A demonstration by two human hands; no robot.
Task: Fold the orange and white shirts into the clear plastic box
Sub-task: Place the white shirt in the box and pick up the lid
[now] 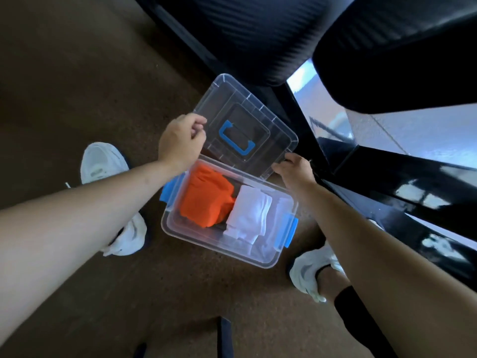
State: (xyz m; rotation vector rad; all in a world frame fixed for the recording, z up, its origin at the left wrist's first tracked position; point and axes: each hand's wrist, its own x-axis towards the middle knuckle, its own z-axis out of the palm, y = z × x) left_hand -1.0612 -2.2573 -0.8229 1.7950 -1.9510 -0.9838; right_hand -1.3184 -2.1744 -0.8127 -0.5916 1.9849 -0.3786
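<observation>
You are looking straight down at a brown floor (77, 73), with dark, glossy black furniture (387, 60) filling the upper right. Between your two white shoes sits the clear plastic box (206, 244), open at the top, with a blue latch (286, 229) on its right end and another blue latch (169, 189) on its left end.

Above and just behind the box you hold its clear lid (247, 125), tilted, with a blue handle (236, 136) at its centre.

Your left hand (180, 140) grips the lid's left edge, fingers curled and pressed together around the rim. Your right hand (294, 169) holds the lid's near right corner; the fingers are bent over the edge, though you cannot tell exactly how they close underneath.

Inside the box, the folded orange shirt (206, 200) lies in the left half. The folded white shirt (247, 215) lies just beside it in the right half, touching it along the middle.
</observation>
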